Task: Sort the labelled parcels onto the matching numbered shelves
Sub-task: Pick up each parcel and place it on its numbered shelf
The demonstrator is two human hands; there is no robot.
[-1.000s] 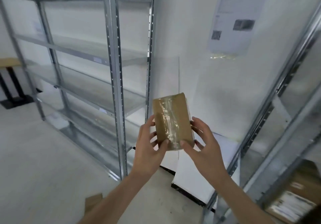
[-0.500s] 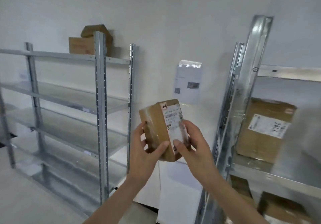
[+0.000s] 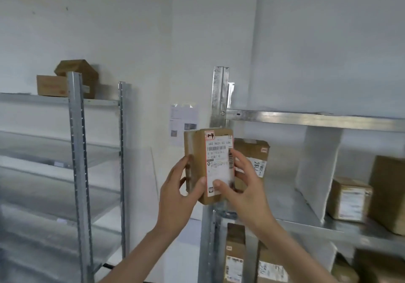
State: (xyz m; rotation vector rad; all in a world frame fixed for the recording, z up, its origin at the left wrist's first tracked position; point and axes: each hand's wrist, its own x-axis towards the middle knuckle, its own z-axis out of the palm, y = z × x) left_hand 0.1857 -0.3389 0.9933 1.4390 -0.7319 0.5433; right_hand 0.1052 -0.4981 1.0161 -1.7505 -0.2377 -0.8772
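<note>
A small brown cardboard parcel [image 3: 200, 151] stands upright at chest height in the middle of the head view, its white shipping label facing me with "1-4" handwritten at the top. My left hand [image 3: 175, 197] grips its left side and bottom corner. My right hand [image 3: 243, 186] holds its right edge, thumb pressed on the label's lower part. Right behind the parcel rises the metal shelf unit [image 3: 306, 119] on the right, whose shelves carry several brown parcels [image 3: 348, 201]. The numbers on the shelves cannot be read.
A second metal rack [image 3: 76, 151] stands on the left with bare middle shelves and two cardboard boxes [image 3: 63, 83] on its top shelf. A printed sheet [image 3: 183, 124] hangs on the white wall between the racks. A white divider panel [image 3: 315, 173] stands on the right shelf.
The view has swung up and to the right, bringing the right rack into sight. The parcel was turned so its label now faces me squarely, and it is held higher.
</note>
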